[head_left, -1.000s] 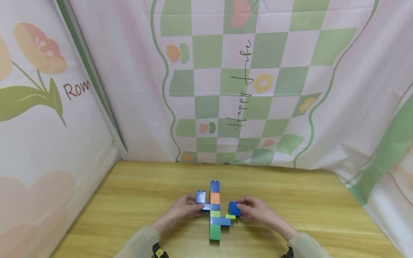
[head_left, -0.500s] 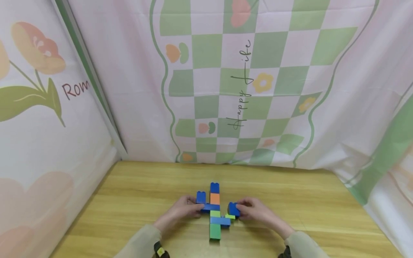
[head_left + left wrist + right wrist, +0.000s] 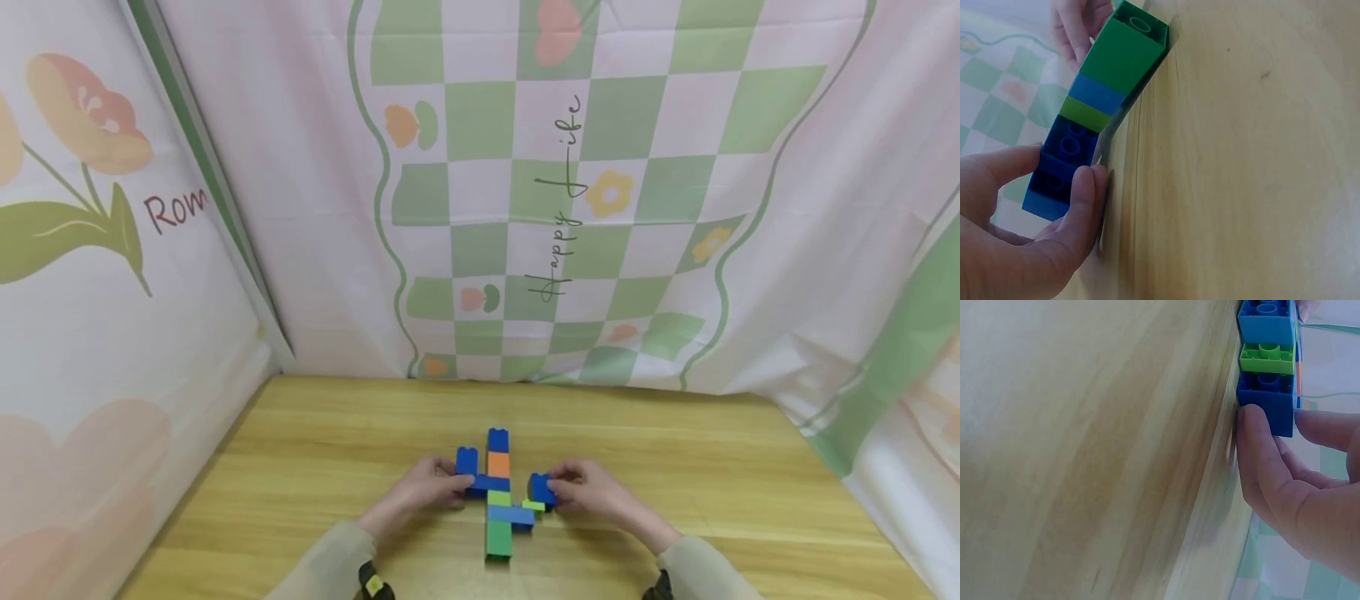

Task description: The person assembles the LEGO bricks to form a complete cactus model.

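In the head view a figure of toy building blocks is at mid-table: a green block [image 3: 498, 540] at the near end, an orange block [image 3: 498, 465] further up, a dark blue block [image 3: 498, 441] at the far end. My left hand [image 3: 431, 485] pinches the figure's left arm at its blue blocks [image 3: 1047, 203] between thumb and fingers. On the other side, my right hand [image 3: 591, 490] pinches a dark blue block [image 3: 1272, 412]. That block adjoins a thin lime block [image 3: 1267, 359], beside a lighter blue block [image 3: 1266, 328]. Fingers partly cover both gripped blocks.
The wooden table [image 3: 337, 417] runs back to a printed curtain [image 3: 555, 250]. Another curtain [image 3: 112, 333] borders the left side. Dark bands with devices [image 3: 373, 583] sit by the sleeves.
The far end of the block figure has shifted slightly nearer in the head view. The dark blue block in my right hand has moved a little left and nearer. Both hands keep their grips.
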`<state>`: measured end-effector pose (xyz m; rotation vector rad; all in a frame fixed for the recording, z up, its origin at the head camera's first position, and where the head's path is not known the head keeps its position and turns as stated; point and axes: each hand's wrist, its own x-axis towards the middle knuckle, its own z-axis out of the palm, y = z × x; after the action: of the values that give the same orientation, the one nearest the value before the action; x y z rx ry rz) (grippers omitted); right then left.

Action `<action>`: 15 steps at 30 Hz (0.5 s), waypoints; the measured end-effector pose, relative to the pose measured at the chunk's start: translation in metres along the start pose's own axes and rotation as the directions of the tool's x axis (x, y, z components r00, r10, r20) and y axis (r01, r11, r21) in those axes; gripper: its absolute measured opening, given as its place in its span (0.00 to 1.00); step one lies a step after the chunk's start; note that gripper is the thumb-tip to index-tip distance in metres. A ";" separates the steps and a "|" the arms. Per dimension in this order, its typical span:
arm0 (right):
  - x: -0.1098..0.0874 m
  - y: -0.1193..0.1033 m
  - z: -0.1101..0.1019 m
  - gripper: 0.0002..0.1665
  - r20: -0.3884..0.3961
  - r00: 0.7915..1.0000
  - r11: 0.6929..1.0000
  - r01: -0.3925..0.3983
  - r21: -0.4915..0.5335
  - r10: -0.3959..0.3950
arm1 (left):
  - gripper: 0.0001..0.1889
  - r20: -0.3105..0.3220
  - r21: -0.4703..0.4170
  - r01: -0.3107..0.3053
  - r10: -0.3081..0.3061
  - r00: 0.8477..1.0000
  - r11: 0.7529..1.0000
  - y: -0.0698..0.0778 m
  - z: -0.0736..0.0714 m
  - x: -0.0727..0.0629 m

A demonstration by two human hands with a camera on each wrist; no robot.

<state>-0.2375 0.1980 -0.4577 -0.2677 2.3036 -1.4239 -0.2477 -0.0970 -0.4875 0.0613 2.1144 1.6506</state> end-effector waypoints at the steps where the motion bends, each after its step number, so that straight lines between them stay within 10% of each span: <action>1: 0.000 0.001 0.000 0.20 0.002 1.000 1.000 0.003 -0.001 -0.003 | 0.29 0.002 0.013 0.000 0.000 1.000 1.000 0.001 0.000 0.000; 15: 0.001 0.003 -0.001 0.20 -0.004 1.000 1.000 -0.006 -0.001 0.006 | 0.16 0.006 0.322 -0.114 0.118 0.993 0.940 0.013 0.004 -0.013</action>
<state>-0.2389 0.1994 -0.4603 -0.2576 2.3061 -1.4220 -0.2381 -0.0941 -0.4722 0.2830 2.4127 1.3516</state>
